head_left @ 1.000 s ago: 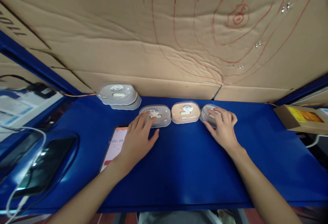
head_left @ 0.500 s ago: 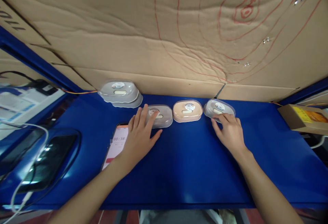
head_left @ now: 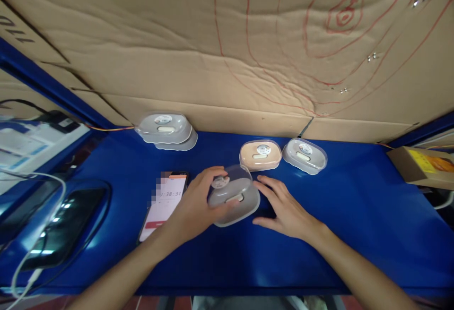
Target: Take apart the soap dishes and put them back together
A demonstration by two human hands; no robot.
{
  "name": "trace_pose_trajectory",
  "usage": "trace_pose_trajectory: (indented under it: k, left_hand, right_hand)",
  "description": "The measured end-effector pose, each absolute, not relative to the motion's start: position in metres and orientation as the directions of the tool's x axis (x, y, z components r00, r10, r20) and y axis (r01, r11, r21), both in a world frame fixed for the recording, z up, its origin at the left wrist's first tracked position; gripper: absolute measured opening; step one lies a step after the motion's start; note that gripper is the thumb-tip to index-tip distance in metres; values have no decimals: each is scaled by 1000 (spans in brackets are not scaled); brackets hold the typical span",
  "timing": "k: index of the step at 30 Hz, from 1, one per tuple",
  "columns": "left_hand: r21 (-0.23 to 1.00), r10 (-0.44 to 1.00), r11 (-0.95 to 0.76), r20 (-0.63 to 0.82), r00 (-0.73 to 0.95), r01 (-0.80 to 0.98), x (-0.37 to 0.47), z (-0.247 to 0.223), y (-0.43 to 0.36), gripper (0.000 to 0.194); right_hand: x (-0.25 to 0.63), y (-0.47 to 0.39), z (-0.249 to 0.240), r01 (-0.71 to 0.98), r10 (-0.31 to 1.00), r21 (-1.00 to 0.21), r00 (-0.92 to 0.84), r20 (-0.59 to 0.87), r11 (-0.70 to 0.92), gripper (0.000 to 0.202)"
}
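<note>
A grey oval plastic case (head_left: 244,208) with a clear cover and a round sticker is tilted above the blue table, gripped from its left side by my left hand (head_left: 198,203). Near the case's right edge is my right hand (head_left: 283,208), its fingers and thumb apart; whether a fingertip touches the case I cannot tell. Behind them lie a peach-coloured case (head_left: 267,159) and another grey case (head_left: 301,159). Grey cases in a stack (head_left: 165,135) stand at the back left.
A phone (head_left: 166,206) showing a timer lies left of my left hand. Further left are a dark tablet (head_left: 64,229) and white cables (head_left: 33,277). A cardboard wall (head_left: 159,73) closes off the back. An open cardboard box (head_left: 411,166) stands at the right.
My left hand has taken hold of the grey case and brought it nearer, tilting it. My right hand has left the rightmost case and moved left beside the held one.
</note>
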State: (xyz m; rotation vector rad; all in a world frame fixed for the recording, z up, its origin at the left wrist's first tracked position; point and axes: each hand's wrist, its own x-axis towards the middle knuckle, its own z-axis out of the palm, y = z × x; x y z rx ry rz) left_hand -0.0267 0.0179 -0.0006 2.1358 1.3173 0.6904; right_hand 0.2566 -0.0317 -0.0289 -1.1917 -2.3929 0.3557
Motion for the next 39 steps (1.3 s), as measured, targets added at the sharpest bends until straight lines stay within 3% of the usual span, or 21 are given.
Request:
trace_pose_trajectory:
  k: [4, 6, 10, 14, 21, 25, 27, 28, 30, 33, 36, 39]
  left_hand:
    - [526, 904, -423, 308, 298, 738, -33, -8, 34, 56]
    - [489, 912, -407, 265, 313, 772, -35, -12, 40, 55]
    - [548, 926, -348, 73, 371, 761, -37, -17, 41, 58]
    - [566, 919, -350, 53, 391, 746, -36, -22, 38, 63]
    - [393, 879, -474, 157, 450, 788, -31, -34, 46, 58]
    - [386, 793, -606, 226, 565, 696, -26, -14, 28, 58]
    - [381, 680, -712, 165, 715, 589, -22, -5, 14, 73]
    - [377, 652, -726, 116, 749, 575, -20, -2, 7, 88]
    - [360, 648, -720, 45, 760, 593, -16, -2, -3, 95]
    - [440, 688, -652, 0, 726, 618, -13, -4, -6, 88]
    - [643, 720, -513, -38, 693, 568, -17, 0, -3, 85]
    - [789, 718, -400, -47, 695, 466, -20, 8, -2, 75]
  right_hand:
    - [255, -32, -31, 667, 761, -377, -613, 211, 642, 66]
    - [255, -33, -29, 656, 751, -384, -631, 195, 650, 58]
    - [256, -37, -22, 619, 735, -428, -650, 191, 658, 44]
    - [260, -43, -12, 613, 730, -443, -665, 159, 654, 27]
    - [258, -46, -11, 635, 732, -401, -663, 154, 660, 30]
    - [255, -44, -16, 652, 749, -384, -632, 200, 653, 32]
    - [255, -42, -17, 659, 754, -379, -621, 214, 650, 30]
    - [255, -42, -18, 658, 754, -378, -618, 222, 651, 30]
    - [256, -41, -19, 654, 754, -384, -612, 239, 652, 33]
    - [257, -40, -22, 648, 783, -454, -575, 236, 612, 49]
    - [257, -40, -25, 599, 856, -640, -478, 196, 481, 80]
    - [257, -40, -26, 436, 907, -839, -394, 148, 326, 85]
